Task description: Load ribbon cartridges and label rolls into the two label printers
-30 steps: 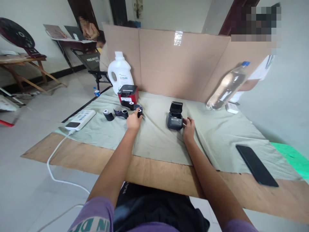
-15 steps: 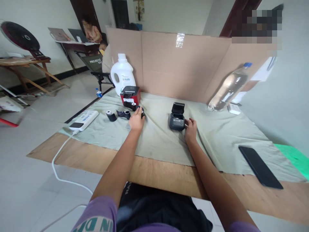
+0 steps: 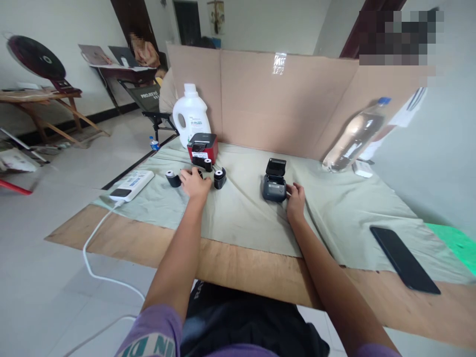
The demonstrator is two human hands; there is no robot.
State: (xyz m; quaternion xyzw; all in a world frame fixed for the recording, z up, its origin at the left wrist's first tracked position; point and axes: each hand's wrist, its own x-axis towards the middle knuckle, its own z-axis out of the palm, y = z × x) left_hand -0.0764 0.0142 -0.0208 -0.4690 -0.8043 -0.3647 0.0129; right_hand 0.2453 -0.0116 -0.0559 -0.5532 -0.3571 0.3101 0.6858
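My left hand (image 3: 194, 184) reaches over one of several small black rolls, its fingers spread and largely covering that roll. Right of it stands a black roll with a white core (image 3: 219, 179); another black roll (image 3: 173, 178) is at its left. A third black roll (image 3: 203, 164) lies behind, in front of a red and black box-shaped device (image 3: 203, 148). My right hand (image 3: 296, 202) rests on the cloth with loosely bent fingers against the right side of a small dark label printer (image 3: 274, 187). The printer's lid (image 3: 276, 167) is raised.
A white jug (image 3: 191, 116) and a cardboard panel (image 3: 286, 104) stand at the back. A wrapped clear bottle (image 3: 355, 136) leans at right. A phone (image 3: 404, 259) lies near the front right; a white power bank (image 3: 132, 185) with a cable is at left. A person sits behind.
My left hand has moved left from the right-hand black roll to the middle one, leaving the former standing on the cloth. My right hand stays beside the printer.
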